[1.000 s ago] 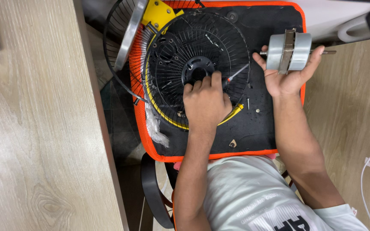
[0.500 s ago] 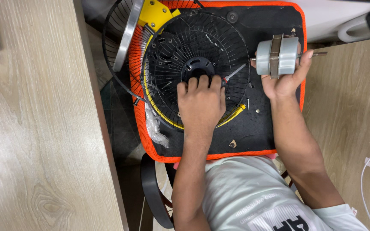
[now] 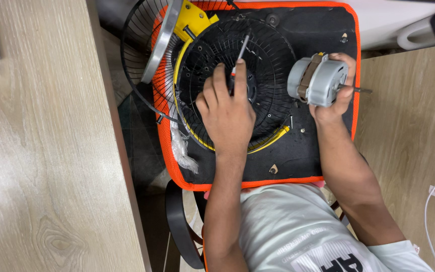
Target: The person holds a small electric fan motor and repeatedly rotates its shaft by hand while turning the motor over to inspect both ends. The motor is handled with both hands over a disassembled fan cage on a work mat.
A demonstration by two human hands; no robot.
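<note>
Left hand [image 3: 226, 113] pinches a half-hidden screwdriver [image 3: 241, 50] over the fan guard [image 3: 273, 65]; right hand [image 3: 336, 98] clamps the grey motor [image 3: 318, 80].

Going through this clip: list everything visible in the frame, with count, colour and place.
Fan guard: one, black wire with yellow rim, flat on the mat.
Second fan guard: one, black with grey ring, tilted at the mat's left edge.
Work mat: one, black with orange border, centre.
Fan motor: one, grey, over the mat's right side.
Screwdriver: one, dark shaft, at the guard's hub.
Plastic wrap: one, clear, at the mat's left edge.
Tables: light wood, left and right.
White cable: one, far right.
Left hand: grip on the screwdriver.
Right hand: grip on the motor.
</note>
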